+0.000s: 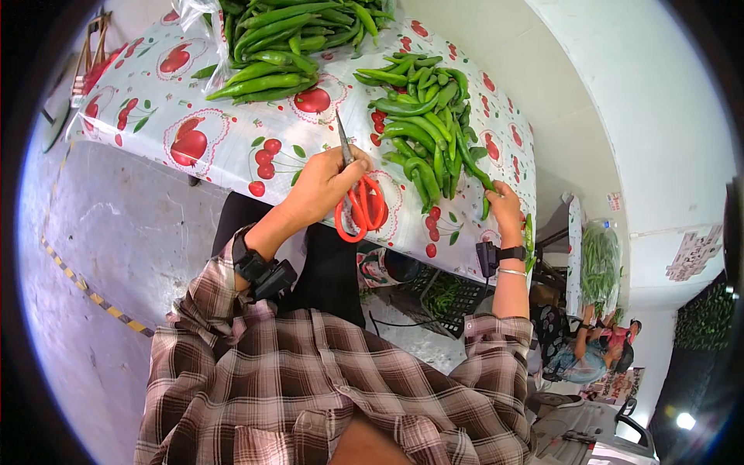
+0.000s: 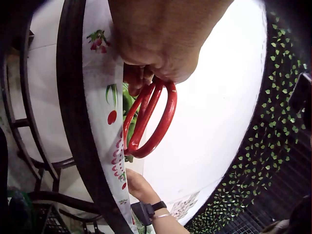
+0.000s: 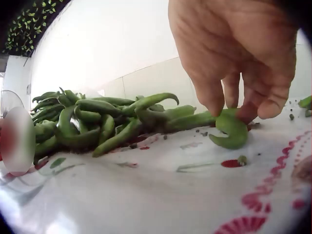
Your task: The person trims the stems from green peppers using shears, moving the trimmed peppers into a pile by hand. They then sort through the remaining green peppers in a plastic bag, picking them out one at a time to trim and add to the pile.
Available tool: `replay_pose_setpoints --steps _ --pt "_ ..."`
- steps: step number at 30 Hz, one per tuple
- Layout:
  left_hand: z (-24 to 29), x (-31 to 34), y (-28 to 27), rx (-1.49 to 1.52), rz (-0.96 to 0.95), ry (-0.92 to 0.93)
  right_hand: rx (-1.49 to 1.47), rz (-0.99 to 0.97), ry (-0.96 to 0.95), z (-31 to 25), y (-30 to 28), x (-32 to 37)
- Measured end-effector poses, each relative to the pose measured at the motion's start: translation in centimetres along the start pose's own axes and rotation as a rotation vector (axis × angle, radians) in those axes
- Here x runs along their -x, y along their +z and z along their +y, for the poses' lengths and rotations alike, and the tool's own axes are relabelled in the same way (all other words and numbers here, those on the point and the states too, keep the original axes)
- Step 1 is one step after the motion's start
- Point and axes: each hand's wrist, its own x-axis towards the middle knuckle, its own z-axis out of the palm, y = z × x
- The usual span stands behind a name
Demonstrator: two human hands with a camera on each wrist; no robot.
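My left hand [image 1: 329, 182] grips a pair of scissors [image 1: 361, 211] around the pivot. Their dark blades point away from me, and the red handle loops hang free toward my body, also plain in the left wrist view. My right hand [image 1: 505, 208] is at the near right of a loose pile of green chili peppers [image 1: 434, 128]. In the right wrist view its thumb and fingertips [image 3: 213, 105] pinch the upper end of a short, curled green chili pepper [image 3: 230, 130], low over the tablecloth.
A larger heap of green peppers [image 1: 291, 35] spills from a clear plastic bag [image 1: 221, 46] at the far left. The fruit-print tablecloth [image 1: 232, 139] ends just in front of me. Below stands a black crate [image 1: 422, 298]. Other people [image 1: 585, 353] are at the right.
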Motion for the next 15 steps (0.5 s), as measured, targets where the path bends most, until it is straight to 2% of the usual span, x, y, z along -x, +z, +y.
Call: replay_pose_setpoints --steps 4,6,12,15 --pt "-0.1 0.0 0.0 0.005 0.004 -0.009 0.056 -0.047 0.045 -0.8 0.7 -0.5" --pt "-0.1 0.0 0.1 0.02 0.006 -0.012 -0.079 -0.067 0.082 -1.0 1.3 -0.6" --pt "0.0 0.0 0.0 0.019 -0.001 -0.008 -0.052 -0.058 -0.048 -1.9 2.0 0.1" --pt "0.2 0.1 0.0 0.01 -0.001 -0.011 0.008 -0.109 -0.014 -1.7 2.0 0.2"
